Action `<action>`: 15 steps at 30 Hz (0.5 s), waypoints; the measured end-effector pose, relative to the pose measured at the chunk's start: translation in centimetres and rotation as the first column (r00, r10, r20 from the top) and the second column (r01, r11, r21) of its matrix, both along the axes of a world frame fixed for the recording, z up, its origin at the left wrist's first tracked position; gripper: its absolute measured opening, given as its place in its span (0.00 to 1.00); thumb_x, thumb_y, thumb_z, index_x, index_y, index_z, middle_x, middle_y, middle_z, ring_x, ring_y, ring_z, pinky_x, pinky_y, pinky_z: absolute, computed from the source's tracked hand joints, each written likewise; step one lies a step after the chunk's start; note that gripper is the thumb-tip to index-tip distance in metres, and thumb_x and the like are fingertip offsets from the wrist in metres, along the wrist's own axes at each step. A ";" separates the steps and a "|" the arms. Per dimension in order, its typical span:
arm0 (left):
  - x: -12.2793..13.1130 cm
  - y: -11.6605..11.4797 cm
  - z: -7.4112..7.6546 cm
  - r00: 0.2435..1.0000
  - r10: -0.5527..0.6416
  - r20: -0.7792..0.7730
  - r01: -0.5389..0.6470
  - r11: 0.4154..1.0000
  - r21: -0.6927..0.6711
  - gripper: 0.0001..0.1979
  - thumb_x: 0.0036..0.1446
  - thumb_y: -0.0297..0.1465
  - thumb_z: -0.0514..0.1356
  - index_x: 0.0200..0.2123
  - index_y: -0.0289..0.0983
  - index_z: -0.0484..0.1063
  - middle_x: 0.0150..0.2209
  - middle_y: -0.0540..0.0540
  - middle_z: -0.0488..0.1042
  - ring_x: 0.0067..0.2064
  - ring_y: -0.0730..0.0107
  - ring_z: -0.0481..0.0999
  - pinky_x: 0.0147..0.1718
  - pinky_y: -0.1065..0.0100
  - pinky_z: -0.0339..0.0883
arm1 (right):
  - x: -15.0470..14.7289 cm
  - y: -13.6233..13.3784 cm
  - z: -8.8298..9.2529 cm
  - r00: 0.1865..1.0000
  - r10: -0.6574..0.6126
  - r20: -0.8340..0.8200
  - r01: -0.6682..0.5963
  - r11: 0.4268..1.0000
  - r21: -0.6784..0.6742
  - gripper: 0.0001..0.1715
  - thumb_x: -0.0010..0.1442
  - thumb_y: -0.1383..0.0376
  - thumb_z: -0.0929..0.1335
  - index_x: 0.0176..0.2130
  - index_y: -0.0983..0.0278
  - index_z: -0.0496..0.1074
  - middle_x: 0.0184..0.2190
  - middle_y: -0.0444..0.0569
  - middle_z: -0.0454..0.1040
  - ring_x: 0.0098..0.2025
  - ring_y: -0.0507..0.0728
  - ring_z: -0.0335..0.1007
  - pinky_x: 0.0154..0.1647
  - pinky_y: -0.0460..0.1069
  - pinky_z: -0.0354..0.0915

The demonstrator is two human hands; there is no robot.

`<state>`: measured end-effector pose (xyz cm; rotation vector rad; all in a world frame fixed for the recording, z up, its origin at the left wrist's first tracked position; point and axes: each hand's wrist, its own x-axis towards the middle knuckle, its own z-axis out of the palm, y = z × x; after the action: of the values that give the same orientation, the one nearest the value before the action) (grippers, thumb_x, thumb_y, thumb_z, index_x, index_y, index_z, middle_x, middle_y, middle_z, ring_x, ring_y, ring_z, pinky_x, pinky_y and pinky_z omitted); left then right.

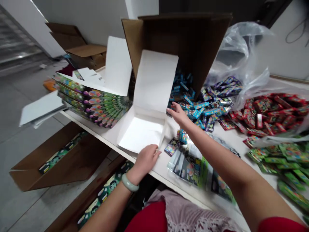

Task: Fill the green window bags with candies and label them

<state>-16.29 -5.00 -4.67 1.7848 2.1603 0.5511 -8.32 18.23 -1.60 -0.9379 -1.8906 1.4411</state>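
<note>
An open white cardboard box (141, 133) sits in front of me on the table, its lid (155, 80) raised and its inside bare white. Close to the box's front right corner is my left hand (146, 158), fingers curled together; what they hold, if anything, is too small to make out. My right hand (179, 115) reaches past the box's right side with its fingers apart, beside the lower edge of the lid. Just beyond it lie blue packets (199, 111). A dark packet (172, 146) and an upright blue packet (182, 136) are near the box's right wall.
Fanned, printed boxes (103, 108) are stacked at left. A large carton (193, 38) opens toward me behind the box. Purple packets (227, 87), red packets (277, 111) and green packets (287, 158) are heaped at right. Plastic-wrapped printed sheets (190, 167) lie near the front edge.
</note>
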 end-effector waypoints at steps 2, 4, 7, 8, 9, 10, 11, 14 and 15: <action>-0.3 0.3 0.5 1.000 0.012 -0.003 -0.012 0.996 0.092 0.10 0.63 0.35 0.53 0.44 0.37 0.67 0.35 0.43 0.73 0.37 0.60 0.72 0.38 0.60 0.67 | 5.1 -1.1 1.0 0.999 0.024 -0.023 -0.024 1.000 0.002 0.29 0.56 0.54 0.69 0.54 0.63 0.67 0.55 0.55 0.71 0.55 0.60 0.68 0.55 0.55 0.64; 0.0 0.7 1.1 1.000 0.027 -0.007 -0.024 0.967 0.253 0.12 0.63 0.36 0.54 0.46 0.36 0.67 0.36 0.42 0.72 0.39 0.59 0.72 0.40 0.58 0.68 | 11.1 -2.4 1.7 0.998 0.059 0.028 -0.060 0.998 0.012 0.20 0.57 0.54 0.68 0.45 0.63 0.74 0.44 0.52 0.78 0.47 0.59 0.73 0.50 0.55 0.67; 2.4 1.7 1.7 0.993 -0.098 0.060 0.070 0.930 0.361 0.09 0.64 0.33 0.54 0.45 0.37 0.68 0.37 0.42 0.73 0.40 0.60 0.73 0.41 0.59 0.69 | 19.3 -4.4 1.5 0.958 -0.083 0.273 0.030 0.981 0.193 0.15 0.58 0.56 0.67 0.39 0.63 0.76 0.35 0.50 0.79 0.37 0.59 0.74 0.41 0.54 0.68; 3.7 2.1 1.7 0.979 -0.184 0.085 0.147 0.932 0.330 0.09 0.64 0.33 0.54 0.45 0.37 0.68 0.38 0.42 0.74 0.41 0.61 0.74 0.42 0.60 0.70 | 21.3 -5.1 1.1 0.919 -0.125 0.375 0.022 0.963 0.267 0.13 0.59 0.57 0.66 0.38 0.63 0.76 0.35 0.50 0.79 0.36 0.59 0.74 0.40 0.54 0.67; 5.1 2.5 1.6 0.958 -0.269 0.099 0.233 0.933 0.273 0.10 0.63 0.34 0.54 0.46 0.36 0.68 0.40 0.41 0.74 0.43 0.60 0.74 0.44 0.59 0.70 | 22.9 -5.7 0.6 0.870 -0.144 0.472 -0.019 0.946 0.324 0.12 0.60 0.59 0.66 0.37 0.63 0.76 0.35 0.51 0.79 0.36 0.59 0.74 0.40 0.54 0.67; 6.7 2.9 1.3 0.937 -0.333 0.100 0.310 0.930 0.197 0.14 0.63 0.36 0.56 0.48 0.36 0.68 0.44 0.39 0.74 0.47 0.58 0.73 0.48 0.57 0.68 | 23.9 -6.2 0.1 0.821 -0.144 0.552 -0.077 0.931 0.358 0.12 0.60 0.61 0.65 0.38 0.63 0.76 0.36 0.52 0.79 0.38 0.60 0.74 0.41 0.54 0.67; 8.2 3.2 1.0 0.924 -0.372 0.085 0.362 0.925 0.112 0.19 0.61 0.39 0.58 0.51 0.35 0.67 0.49 0.36 0.72 0.53 0.53 0.71 0.52 0.54 0.65 | 24.4 -6.7 -0.5 0.782 -0.127 0.610 -0.141 0.917 0.372 0.12 0.61 0.63 0.65 0.40 0.63 0.76 0.38 0.53 0.79 0.40 0.60 0.74 0.42 0.55 0.67; 11.9 3.7 0.0 0.922 -0.386 0.022 0.386 0.914 -0.124 0.41 0.50 0.48 0.65 0.61 0.33 0.58 0.66 0.29 0.53 0.68 0.37 0.48 0.61 0.42 0.50 | 23.6 -7.6 -1.5 0.720 -0.070 0.690 -0.290 0.874 0.391 0.19 0.63 0.62 0.65 0.52 0.66 0.71 0.50 0.57 0.75 0.52 0.62 0.70 0.53 0.55 0.64; 12.6 3.7 -0.2 0.918 -0.397 0.016 0.393 0.902 -0.179 0.45 0.48 0.49 0.65 0.63 0.34 0.56 0.68 0.30 0.47 0.69 0.35 0.42 0.62 0.41 0.46 | 22.8 -7.7 -1.7 0.698 -0.064 0.713 -0.325 0.860 0.394 0.25 0.62 0.61 0.66 0.56 0.68 0.67 0.55 0.59 0.71 0.57 0.63 0.66 0.57 0.55 0.61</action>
<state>-3.72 -1.26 -4.86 2.0525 1.7194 0.2318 14.49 10.52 -3.29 -1.2035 -2.7679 0.5686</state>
